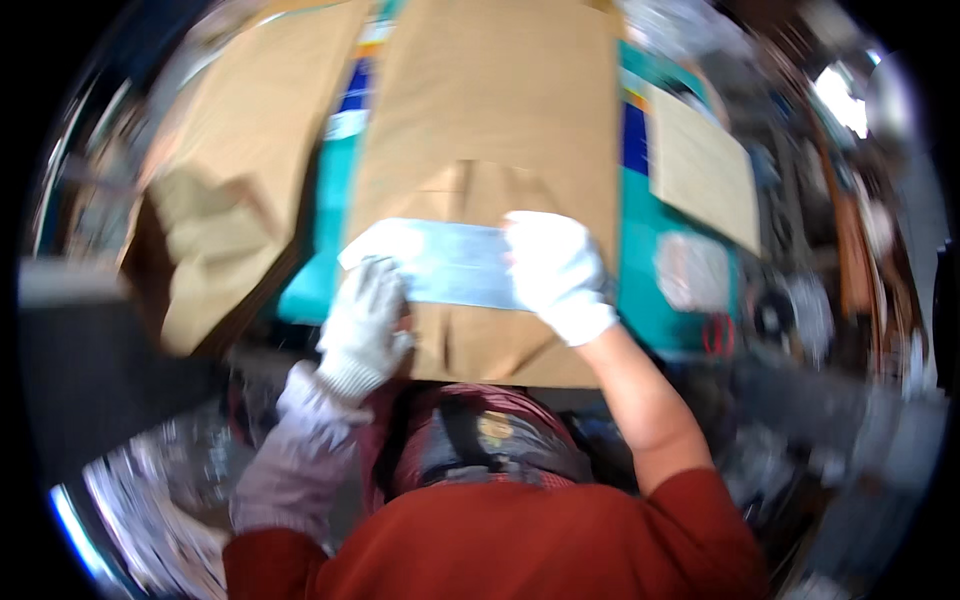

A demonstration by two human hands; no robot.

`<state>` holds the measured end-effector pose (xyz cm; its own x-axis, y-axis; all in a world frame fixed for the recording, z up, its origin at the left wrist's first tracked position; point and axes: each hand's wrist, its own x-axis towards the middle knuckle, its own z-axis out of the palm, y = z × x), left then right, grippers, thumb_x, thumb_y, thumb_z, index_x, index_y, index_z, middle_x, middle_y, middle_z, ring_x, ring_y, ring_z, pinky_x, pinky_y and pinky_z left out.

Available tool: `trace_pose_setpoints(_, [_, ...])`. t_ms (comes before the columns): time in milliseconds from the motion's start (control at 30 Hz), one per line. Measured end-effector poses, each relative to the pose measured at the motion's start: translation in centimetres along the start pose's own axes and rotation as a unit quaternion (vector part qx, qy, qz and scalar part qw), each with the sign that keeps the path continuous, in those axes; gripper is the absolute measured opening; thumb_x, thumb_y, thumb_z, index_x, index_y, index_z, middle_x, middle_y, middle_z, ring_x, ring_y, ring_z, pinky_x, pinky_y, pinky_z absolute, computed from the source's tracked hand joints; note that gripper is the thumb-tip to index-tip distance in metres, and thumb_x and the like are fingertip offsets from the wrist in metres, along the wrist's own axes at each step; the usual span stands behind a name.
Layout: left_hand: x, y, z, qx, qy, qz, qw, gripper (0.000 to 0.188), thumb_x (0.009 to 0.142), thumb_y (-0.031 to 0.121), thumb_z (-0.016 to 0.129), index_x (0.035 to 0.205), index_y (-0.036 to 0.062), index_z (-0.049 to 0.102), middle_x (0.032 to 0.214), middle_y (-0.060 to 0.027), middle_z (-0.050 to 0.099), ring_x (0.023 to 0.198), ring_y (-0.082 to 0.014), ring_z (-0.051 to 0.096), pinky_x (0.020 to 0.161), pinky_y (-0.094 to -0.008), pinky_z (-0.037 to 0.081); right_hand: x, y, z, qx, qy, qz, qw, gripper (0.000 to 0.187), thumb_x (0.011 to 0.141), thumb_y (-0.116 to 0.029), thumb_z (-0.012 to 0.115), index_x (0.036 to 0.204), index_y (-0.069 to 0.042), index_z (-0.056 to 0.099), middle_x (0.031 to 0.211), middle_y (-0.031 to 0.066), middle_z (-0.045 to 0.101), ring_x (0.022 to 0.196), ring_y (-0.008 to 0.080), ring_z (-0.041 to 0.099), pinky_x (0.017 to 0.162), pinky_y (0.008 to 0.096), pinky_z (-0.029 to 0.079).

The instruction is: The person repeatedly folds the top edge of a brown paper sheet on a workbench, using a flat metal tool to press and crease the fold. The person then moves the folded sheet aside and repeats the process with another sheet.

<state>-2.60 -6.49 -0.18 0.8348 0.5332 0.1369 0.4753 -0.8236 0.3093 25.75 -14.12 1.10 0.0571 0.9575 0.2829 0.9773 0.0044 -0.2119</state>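
A large brown paper bag (490,100) lies lengthwise before me, its near end folded into creased flaps. Across that end runs a pale bluish, shiny strip (455,262), whitish at its left end. My right hand (560,275), in a white glove with some bare fingertips showing, is curled at the strip's right end and grips it there. My left hand (365,310), in a whitish-grey glove, rests by the strip's left end with its fingers stretched flat over the bag's left edge. Motion blur softens both hands.
Under the bag is a teal surface (330,210) with blue and orange bands. Another brown paper bag (270,110), its near end crumpled open, lies at the left. At the right are a tan sheet (705,165), a whitish patch (692,272) and a dark roll (775,315).
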Motion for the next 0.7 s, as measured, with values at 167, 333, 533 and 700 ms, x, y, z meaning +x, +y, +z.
trace_pose_setpoints(167, [-0.1, 0.9, -0.4, 0.058, -0.023, 0.004, 0.998, 0.062, 0.081, 0.012, 0.061, 0.14, -0.0005, 0.052, 0.148, -0.0253, 0.049, 0.142, -0.049, 0.041, 0.116, -0.0571, 0.037, -3.1, -0.6, 0.0, 0.043, -0.028, -0.05, 0.997, 0.083, 0.072, -0.053, 0.081, 0.136, -0.004, 0.062, 0.146, 0.0181, 0.053, 0.136, 0.0374, 0.048, 0.121, 0.0587, 0.029])
trace_pose_setpoints(333, [-0.1, 1.1, -0.5, 0.096, -0.032, 0.03, 0.994, 0.063, 0.081, 0.014, 0.061, 0.141, 0.0007, 0.053, 0.152, -0.0247, 0.047, 0.144, -0.0481, 0.041, 0.113, -0.0553, 0.039, -4.3, -0.3, 1.4, 0.032, -0.014, -0.034, 0.999, 0.079, 0.079, -0.058, 0.075, 0.137, -0.005, 0.063, 0.147, 0.0164, 0.052, 0.14, 0.0351, 0.043, 0.124, 0.0563, 0.024])
trace_pose_setpoints(533, [1.6, 0.4, -2.9, 0.026, -0.076, 0.048, 0.996, 0.065, 0.062, 0.012, 0.069, 0.125, -0.0014, 0.062, 0.141, -0.0205, 0.058, 0.13, -0.0406, 0.055, 0.104, -0.0501, 0.049, -3.5, -0.4, 1.6, 0.088, 0.008, -0.041, 0.995, 0.057, 0.081, -0.047, 0.076, 0.122, -0.007, 0.072, 0.147, 0.0129, 0.058, 0.14, 0.0328, 0.049, 0.125, 0.0532, 0.029])
trace_pose_setpoints(700, [3.6, 0.9, -3.1, 0.072, -0.097, 0.114, 0.986, 0.066, 0.059, 0.025, 0.079, 0.119, 0.0052, 0.064, 0.136, -0.0164, 0.061, 0.12, -0.0346, 0.061, 0.093, -0.0463, 0.054, -6.5, 4.5, 3.9, 0.246, 0.059, 0.004, 0.968, 0.033, 0.073, -0.005, 0.069, 0.104, -0.012, 0.08, 0.141, 0.0058, 0.065, 0.138, 0.0304, 0.054, 0.124, 0.0522, 0.035])
